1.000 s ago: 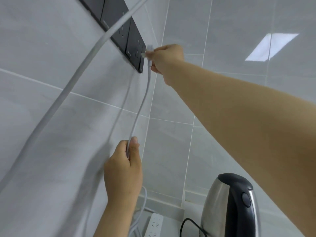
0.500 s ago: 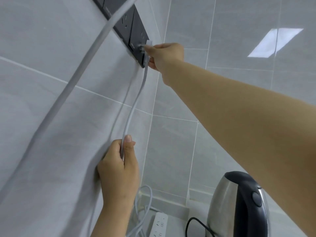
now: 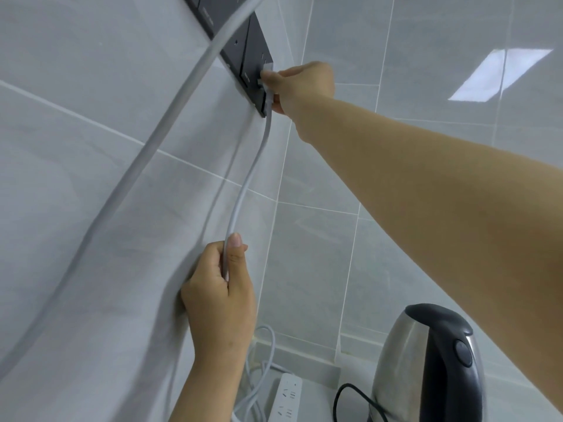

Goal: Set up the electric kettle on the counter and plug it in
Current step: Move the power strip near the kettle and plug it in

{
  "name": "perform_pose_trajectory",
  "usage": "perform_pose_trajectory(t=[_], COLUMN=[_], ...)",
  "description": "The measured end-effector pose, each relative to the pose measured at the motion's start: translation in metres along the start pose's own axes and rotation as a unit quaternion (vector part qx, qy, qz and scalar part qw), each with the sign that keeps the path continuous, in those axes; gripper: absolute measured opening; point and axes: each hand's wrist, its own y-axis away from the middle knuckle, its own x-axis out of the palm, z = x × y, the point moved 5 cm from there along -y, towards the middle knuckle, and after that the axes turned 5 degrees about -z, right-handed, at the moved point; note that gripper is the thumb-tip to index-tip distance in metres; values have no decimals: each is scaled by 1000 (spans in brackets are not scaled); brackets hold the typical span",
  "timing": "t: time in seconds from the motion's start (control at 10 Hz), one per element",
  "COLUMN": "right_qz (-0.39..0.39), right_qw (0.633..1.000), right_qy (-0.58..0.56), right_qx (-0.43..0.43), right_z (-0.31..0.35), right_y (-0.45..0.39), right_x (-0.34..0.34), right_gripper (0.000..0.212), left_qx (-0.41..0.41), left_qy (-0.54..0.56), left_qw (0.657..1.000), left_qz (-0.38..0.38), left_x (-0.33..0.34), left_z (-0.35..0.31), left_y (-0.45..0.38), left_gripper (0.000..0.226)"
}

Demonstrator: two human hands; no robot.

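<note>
Head view: right hand (image 3: pixel 300 83) pinches white plug (image 3: pixel 265 83) at dark wall socket (image 3: pixel 254 68) – lining up prongs. Left hand (image 3: pixel 217 287), fingers curled on grey cable (image 3: pixel 243 190), takes up slack. Kettle (image 3: pixel 426 363) sits on desk btm right, power strip (image 3: pixel 286 397) just beside.

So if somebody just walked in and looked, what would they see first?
First, the long bare arm reaching up across the picture, its right hand pinching a white plug at the dark socket panel on the tiled wall. Below it, the left hand grips the cord hanging from that plug. Down in the right corner stands a shiny kettle, with a white power strip beside it.
</note>
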Motion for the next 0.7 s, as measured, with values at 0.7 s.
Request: perform_pose_trajectory(t=[0.7], right_qz=[54], right_qw=[994], right_qy=[-84], right_qx=[41], right_z=[-8], right_y=[5], right_x=[4], right_gripper=[15], left_qx=[-4], left_qy=[18], left_qw=[998], left_qz=[-55], left_x=[0], left_z=[3], left_y=[0], left_gripper=[35])
